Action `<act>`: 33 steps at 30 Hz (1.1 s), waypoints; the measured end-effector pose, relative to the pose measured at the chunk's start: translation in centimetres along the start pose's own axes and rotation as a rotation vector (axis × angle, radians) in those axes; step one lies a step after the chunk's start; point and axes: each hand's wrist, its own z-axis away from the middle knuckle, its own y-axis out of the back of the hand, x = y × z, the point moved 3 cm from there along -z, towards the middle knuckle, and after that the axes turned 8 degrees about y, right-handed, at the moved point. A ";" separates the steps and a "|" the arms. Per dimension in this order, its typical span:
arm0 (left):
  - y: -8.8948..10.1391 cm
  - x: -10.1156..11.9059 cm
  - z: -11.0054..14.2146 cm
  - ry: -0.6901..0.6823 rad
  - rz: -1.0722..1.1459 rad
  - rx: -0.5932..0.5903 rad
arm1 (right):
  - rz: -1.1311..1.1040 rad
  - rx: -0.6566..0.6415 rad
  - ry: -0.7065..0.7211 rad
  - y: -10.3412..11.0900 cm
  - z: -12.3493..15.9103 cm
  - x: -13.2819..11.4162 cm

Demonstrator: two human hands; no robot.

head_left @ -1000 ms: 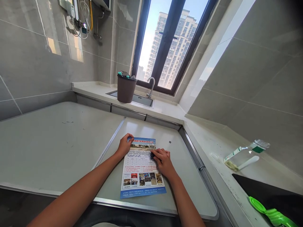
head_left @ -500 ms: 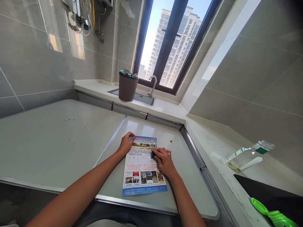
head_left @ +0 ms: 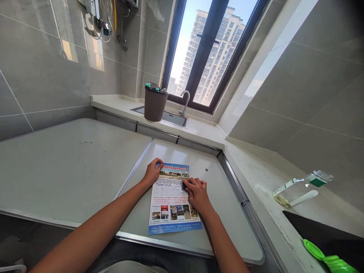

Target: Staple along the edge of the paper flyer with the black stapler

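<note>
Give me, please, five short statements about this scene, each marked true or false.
1. The left hand is at the upper left corner of the flyer. True.
2. The right hand is holding up the faucet. False: the right hand holds a small dark object at the flyer.
3. The flyer's bottom band is red. False: the bottom band is blue.
4. A brown bin stands at the sink. True.
5. A bright green object lies at the right. True.

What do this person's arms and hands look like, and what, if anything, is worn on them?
The left arm and right arm are bare where they show, without sleeve, watch or bracelet. The left hand and right hand are ungloved; no ring or marking can be made out.
</note>
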 end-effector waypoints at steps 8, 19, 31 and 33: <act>0.0 -0.1 -0.1 0.016 -0.069 -0.011 | 0.187 -0.040 0.023 -0.8 0.2 -1.2; 0.0 0.1 0.2 -0.083 -0.305 -0.051 | -0.029 0.088 -0.114 0.7 1.2 0.4; -0.7 -0.6 0.4 -0.151 -0.564 -0.105 | 0.148 0.133 -0.581 1.0 2.5 4.3; -0.8 -0.7 0.4 -0.151 -0.566 -0.105 | 0.215 0.180 -0.650 1.5 2.8 4.6</act>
